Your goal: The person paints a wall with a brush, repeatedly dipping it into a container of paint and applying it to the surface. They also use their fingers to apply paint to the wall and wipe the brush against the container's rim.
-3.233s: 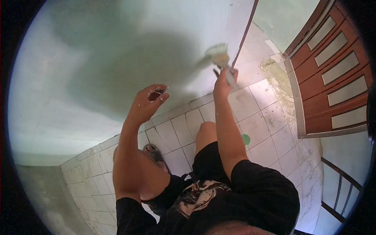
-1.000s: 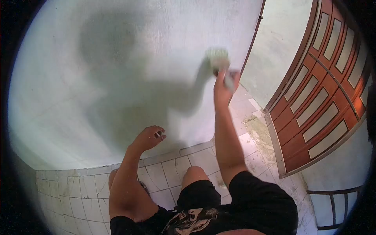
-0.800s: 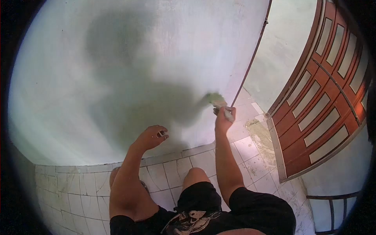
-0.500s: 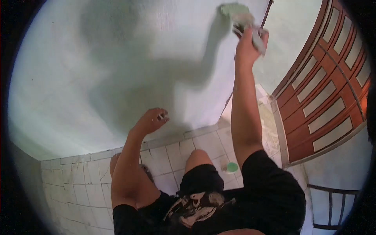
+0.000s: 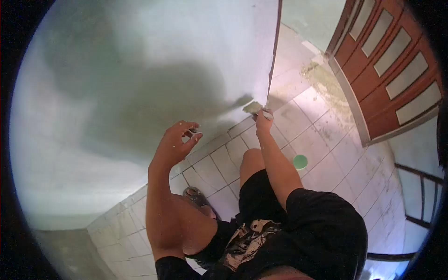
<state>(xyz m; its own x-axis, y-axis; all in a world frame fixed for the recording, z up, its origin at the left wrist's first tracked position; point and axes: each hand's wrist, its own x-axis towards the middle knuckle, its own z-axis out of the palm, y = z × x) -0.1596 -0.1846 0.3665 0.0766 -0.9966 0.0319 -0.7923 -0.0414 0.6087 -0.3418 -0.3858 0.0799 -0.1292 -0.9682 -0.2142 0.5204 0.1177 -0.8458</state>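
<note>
My right hand (image 5: 264, 122) is closed around a paintbrush (image 5: 252, 108). Its pale green head is against or very near the lower edge of the pale green wall (image 5: 186, 51), close to the corner. My left hand (image 5: 179, 140) is raised in front of the wall to the left, its fingers curled toward the thumb. Something small and whitish shows between those fingers, too small to name, and pale specks dot the skin. Near my right knee, a round container with green in it (image 5: 300, 162) stands on the floor.
White floor tiles (image 5: 224, 164) run along the wall's foot. A brown wooden door with pale panels (image 5: 389, 60) is at the upper right. Greenish dust or residue (image 5: 329, 84) covers the floor before it. A dark metal frame (image 5: 422, 196) is at the right, and a sandalled foot (image 5: 196, 196) is below.
My right hand has brought the paintbrush from high on the wall down to its bottom edge. My left hand has turned, its thumb now more visible. The view has shifted down and right.
</note>
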